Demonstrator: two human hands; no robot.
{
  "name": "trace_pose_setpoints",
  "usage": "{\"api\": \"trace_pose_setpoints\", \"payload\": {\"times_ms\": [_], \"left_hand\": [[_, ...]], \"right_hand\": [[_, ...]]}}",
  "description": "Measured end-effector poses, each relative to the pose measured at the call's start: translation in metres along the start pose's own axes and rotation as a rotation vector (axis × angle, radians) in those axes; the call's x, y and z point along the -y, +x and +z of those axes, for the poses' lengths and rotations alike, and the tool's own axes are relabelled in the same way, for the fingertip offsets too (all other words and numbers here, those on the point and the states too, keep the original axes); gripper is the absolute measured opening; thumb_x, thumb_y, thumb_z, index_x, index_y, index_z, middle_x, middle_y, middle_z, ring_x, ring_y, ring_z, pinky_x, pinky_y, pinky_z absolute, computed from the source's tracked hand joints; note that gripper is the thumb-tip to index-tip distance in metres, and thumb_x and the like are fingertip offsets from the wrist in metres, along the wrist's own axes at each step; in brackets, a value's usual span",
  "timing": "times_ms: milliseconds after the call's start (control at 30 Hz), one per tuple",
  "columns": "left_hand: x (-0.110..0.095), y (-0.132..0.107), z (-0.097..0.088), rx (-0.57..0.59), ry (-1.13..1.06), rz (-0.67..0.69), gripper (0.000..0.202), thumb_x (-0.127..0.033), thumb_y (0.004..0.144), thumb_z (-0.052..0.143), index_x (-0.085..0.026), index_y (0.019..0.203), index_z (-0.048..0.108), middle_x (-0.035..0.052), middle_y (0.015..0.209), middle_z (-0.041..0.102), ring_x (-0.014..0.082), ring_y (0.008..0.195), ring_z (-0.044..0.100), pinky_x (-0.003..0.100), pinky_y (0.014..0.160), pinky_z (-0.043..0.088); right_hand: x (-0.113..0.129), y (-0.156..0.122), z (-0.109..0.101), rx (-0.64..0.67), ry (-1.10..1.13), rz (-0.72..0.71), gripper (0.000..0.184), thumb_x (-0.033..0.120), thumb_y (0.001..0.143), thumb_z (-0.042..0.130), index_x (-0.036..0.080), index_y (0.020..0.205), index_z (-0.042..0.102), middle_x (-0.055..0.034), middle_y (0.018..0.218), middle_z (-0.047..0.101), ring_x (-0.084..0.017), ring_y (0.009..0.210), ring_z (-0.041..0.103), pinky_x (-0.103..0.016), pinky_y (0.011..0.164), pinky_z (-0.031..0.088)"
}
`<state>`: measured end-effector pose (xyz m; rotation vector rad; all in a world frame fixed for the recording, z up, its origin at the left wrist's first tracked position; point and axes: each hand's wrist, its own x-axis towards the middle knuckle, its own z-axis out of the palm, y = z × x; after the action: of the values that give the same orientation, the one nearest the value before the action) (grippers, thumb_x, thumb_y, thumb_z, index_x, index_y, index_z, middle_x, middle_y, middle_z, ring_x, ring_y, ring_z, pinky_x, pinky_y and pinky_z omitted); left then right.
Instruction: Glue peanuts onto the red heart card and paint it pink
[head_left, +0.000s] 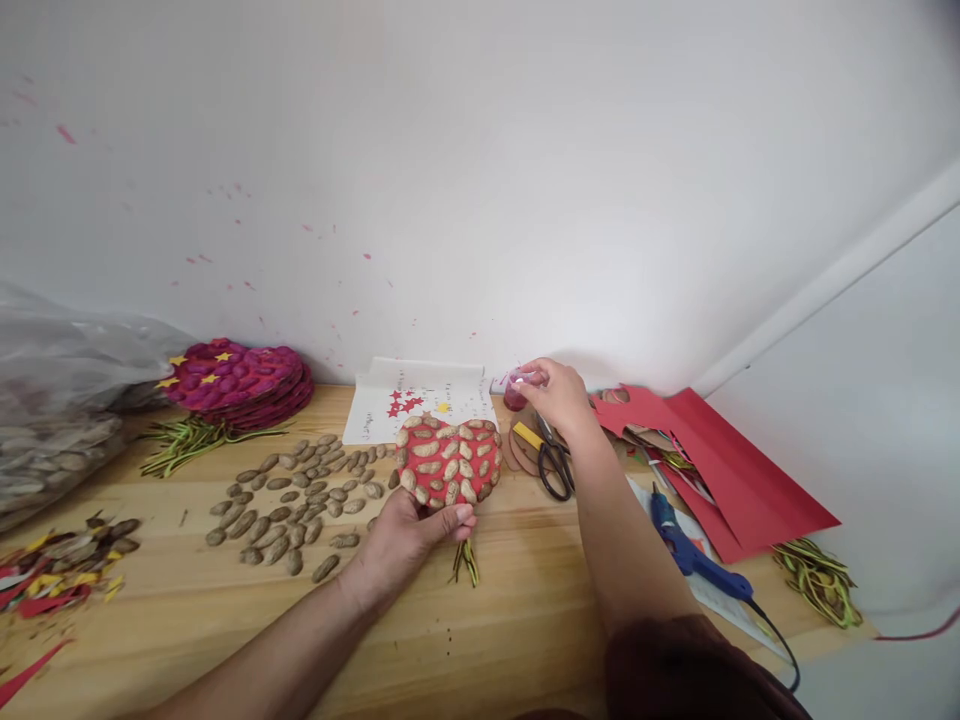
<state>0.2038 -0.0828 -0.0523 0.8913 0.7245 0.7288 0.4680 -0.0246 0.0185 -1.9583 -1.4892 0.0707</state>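
My left hand (pixel 412 530) grips the lower edge of a red heart-shaped card (pixel 429 478) with peanuts in their shells fixed over it. A tuft of green and brown strands hangs from the heart's lower tip. Toward the wall, my right hand (pixel 551 392) is closed, fingertips pinched at the top of a small jar (pixel 514 397) of purple-pink paint. What those fingers hold is too small to make out. Black-handled scissors (pixel 553 468) and a yellow piece (pixel 527 434) lie below my right hand. Loose peanuts (pixel 289 515) spread left of the heart.
Behind the heart, a white written sheet (pixel 367 405) bears red stars (pixel 405 403). Purple-painted hearts (pixel 244 378) are stacked left, near a plastic bag of peanuts (pixel 52 440). Scraps (pixel 64 570) lie front left. Red card sheets (pixel 739 470) and a blue glue gun (pixel 694 555) are right.
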Motion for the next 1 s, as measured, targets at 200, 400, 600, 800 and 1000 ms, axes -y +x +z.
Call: {"api": "trace_pose_setpoints", "payload": {"times_ms": [200, 400, 600, 800, 1000], "left_hand": [[0.003, 0.003, -0.005, 0.024, 0.058, 0.008, 0.039, -0.04, 0.062, 0.096, -0.016, 0.081, 0.072, 0.0045, 0.075, 0.074, 0.0188, 0.07, 0.068, 0.03, 0.07, 0.059], [0.006, 0.006, -0.008, 0.004, 0.083, 0.02, 0.039, -0.042, 0.061, 0.096, -0.016, 0.078, 0.071, 0.0028, 0.073, 0.073, 0.0173, 0.067, 0.066, 0.03, 0.07, 0.058], [0.008, 0.011, -0.012, -0.022, 0.076, 0.016, 0.039, -0.047, 0.064, 0.094, -0.016, 0.077, 0.074, 0.0049, 0.074, 0.075, 0.017, 0.068, 0.067, 0.028, 0.07, 0.058], [0.012, 0.012, -0.013, -0.043, -0.03, -0.002, 0.043, -0.047, 0.06, 0.097, -0.016, 0.081, 0.077, 0.0048, 0.078, 0.078, 0.016, 0.071, 0.07, 0.026, 0.071, 0.061], [0.009, 0.01, -0.009, -0.07, -0.063, 0.007, 0.044, -0.042, 0.059, 0.098, -0.016, 0.086, 0.076, 0.0045, 0.08, 0.078, 0.017, 0.075, 0.073, 0.026, 0.073, 0.062]], "right_hand": [[-0.004, 0.006, 0.005, -0.053, -0.077, 0.005, 0.014, 0.034, 0.087, 0.067, 0.023, 0.088, 0.076, -0.0047, 0.083, 0.077, -0.024, 0.083, 0.067, -0.037, 0.081, 0.047], [-0.012, 0.012, 0.01, -0.109, -0.142, -0.001, 0.012, 0.031, 0.085, 0.068, 0.023, 0.09, 0.075, -0.0063, 0.083, 0.077, -0.029, 0.089, 0.065, -0.041, 0.084, 0.045], [-0.019, 0.014, 0.008, -0.141, -0.131, -0.015, 0.015, 0.031, 0.087, 0.065, 0.023, 0.094, 0.076, -0.0075, 0.086, 0.077, -0.029, 0.094, 0.065, -0.042, 0.088, 0.046], [-0.024, 0.012, 0.006, -0.141, -0.103, -0.008, 0.016, 0.033, 0.086, 0.066, 0.023, 0.092, 0.077, -0.0076, 0.087, 0.077, -0.028, 0.091, 0.066, -0.041, 0.086, 0.047], [-0.024, 0.012, 0.01, -0.123, -0.068, -0.012, 0.017, 0.035, 0.085, 0.067, 0.023, 0.092, 0.078, -0.0069, 0.086, 0.078, -0.026, 0.087, 0.069, -0.039, 0.082, 0.049]]}}
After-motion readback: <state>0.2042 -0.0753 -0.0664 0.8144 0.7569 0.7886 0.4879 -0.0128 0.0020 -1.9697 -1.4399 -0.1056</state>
